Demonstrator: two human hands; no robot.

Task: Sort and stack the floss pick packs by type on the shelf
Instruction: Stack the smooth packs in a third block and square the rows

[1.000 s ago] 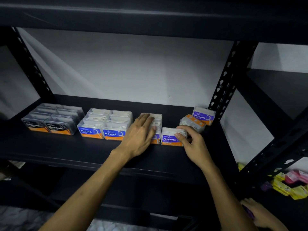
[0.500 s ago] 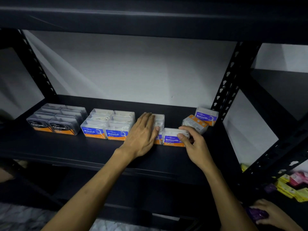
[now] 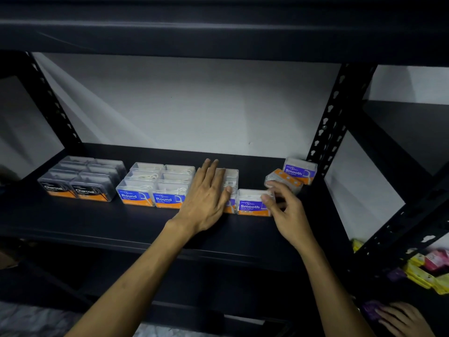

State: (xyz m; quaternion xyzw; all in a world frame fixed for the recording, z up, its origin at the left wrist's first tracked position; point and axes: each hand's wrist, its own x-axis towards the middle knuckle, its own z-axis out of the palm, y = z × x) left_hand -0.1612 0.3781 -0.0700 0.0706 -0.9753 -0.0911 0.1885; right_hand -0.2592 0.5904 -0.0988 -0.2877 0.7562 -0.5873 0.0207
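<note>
On the dark metal shelf [image 3: 97, 222], the left hand [image 3: 206, 198] lies flat with straight fingers over a clear plastic floss pick pack [image 3: 230, 183], its purple-and-orange label mostly hidden beneath the palm. Touching that pack on the right is a clear pack with a purple "Smooth" label [image 3: 251, 203], and the right hand [image 3: 284, 205] pinches its right end with curled fingers [image 3: 266, 198]. Behind the right hand an orange-topped clear pack [image 3: 284, 178] lies tilted, just beside another upright "Smooth" pack [image 3: 300, 170] near the perforated black upright post [image 3: 332, 117]. Farther left stand a block of blue-labelled "Round" packs [image 3: 155, 186] and, at the far left, a block of smoky grey "Charcoal" packs [image 3: 80, 181].
</note>
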